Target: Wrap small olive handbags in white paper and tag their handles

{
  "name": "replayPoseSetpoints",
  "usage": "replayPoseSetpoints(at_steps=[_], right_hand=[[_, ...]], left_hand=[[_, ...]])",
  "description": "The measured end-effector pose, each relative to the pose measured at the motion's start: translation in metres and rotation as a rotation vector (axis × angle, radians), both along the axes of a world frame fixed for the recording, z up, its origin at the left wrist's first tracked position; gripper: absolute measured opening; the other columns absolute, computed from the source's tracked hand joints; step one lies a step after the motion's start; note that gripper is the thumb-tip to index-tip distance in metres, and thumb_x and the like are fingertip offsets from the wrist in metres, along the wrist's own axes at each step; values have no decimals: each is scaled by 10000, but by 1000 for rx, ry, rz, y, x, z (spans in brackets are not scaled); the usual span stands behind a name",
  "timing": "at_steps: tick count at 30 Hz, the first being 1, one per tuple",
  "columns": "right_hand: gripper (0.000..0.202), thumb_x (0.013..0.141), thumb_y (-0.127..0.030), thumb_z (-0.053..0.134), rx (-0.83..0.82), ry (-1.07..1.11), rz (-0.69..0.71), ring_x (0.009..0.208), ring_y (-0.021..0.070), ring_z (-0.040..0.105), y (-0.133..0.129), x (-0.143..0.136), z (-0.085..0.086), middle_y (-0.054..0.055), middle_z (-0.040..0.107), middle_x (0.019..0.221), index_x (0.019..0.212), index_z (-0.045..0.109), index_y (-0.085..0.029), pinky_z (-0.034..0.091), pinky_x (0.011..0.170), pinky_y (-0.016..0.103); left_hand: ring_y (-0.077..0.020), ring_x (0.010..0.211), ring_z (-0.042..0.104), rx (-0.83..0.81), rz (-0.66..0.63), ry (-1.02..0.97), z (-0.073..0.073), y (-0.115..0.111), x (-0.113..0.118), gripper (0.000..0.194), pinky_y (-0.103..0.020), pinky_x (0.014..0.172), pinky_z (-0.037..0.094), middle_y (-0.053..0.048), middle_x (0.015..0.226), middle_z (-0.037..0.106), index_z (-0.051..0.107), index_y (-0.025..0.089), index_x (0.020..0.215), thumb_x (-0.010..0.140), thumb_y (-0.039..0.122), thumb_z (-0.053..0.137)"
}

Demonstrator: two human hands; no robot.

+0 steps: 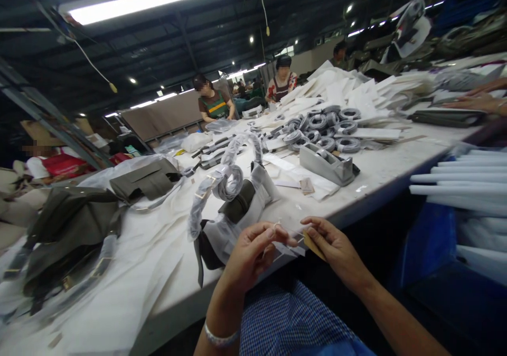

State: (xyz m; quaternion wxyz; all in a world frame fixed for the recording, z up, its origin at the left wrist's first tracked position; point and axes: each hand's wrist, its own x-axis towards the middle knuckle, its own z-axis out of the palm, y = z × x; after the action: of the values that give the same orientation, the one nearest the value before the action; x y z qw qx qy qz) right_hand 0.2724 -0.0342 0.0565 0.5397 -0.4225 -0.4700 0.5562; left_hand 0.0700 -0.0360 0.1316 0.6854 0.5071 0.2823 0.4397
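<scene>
Both hands meet at the table edge: left hand (253, 253) pinching a clear strip of tape (285, 247), right hand (330, 245) gripping its other end plus one small tan card (313, 246). At twelve o'clock from them, one wrapped bag (233, 211); at one o'clock, one grey tape dispenser (327, 165). Two olive bags (71, 234) lie at nine o'clock.

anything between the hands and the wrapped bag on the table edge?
Nothing visible. The left hand and right hand pinch a small clear piece just in front of the wrapped bag; the gap is open.
</scene>
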Motion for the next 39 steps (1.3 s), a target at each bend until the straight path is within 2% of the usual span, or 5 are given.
replayPoseSetpoints(at_steps=[11,19,24,33,39], right_hand=[[325,852,-435,724,-175,323,193,461,17,284,-4,-7,-4,-78,456,651,1078,637,-219,244,414,126],[424,879,-525,639,40,-101,170,875,196,659,-7,-29,-25,54,699,978,1175,646,-222,539,806,311],[568,929,-577,509,341,-221,145,1311,304,500,-12,-31,-8,126,561,1404,1377,558,-232,390,1113,469],[374,852,-525,663,94,-6,296,373,129,548,-18,-48,31,-5,585,507,908,743,-164,448,365,221],[405,803,-545,716,64,-181,329,346,64,490,18,-70,84,-34,561,500,904,744,-154,354,337,153]], left_hand=[[5,424,354,-38,103,-192,-6,3,4,225,-128,428,218,21,636,588,652,131,852,931,342,643],[-82,648,557,-31,74,-447,2,-4,16,178,-184,663,457,6,688,599,666,160,864,938,319,637],[-91,703,608,-40,53,-313,6,-12,25,222,-188,708,486,-40,770,666,695,118,895,949,319,617],[-140,768,672,94,237,-161,33,-34,-22,253,-248,756,532,-69,816,713,724,127,882,944,349,618],[-171,816,671,242,481,216,50,-40,-96,301,-264,749,530,-99,921,733,742,136,921,945,398,597]])
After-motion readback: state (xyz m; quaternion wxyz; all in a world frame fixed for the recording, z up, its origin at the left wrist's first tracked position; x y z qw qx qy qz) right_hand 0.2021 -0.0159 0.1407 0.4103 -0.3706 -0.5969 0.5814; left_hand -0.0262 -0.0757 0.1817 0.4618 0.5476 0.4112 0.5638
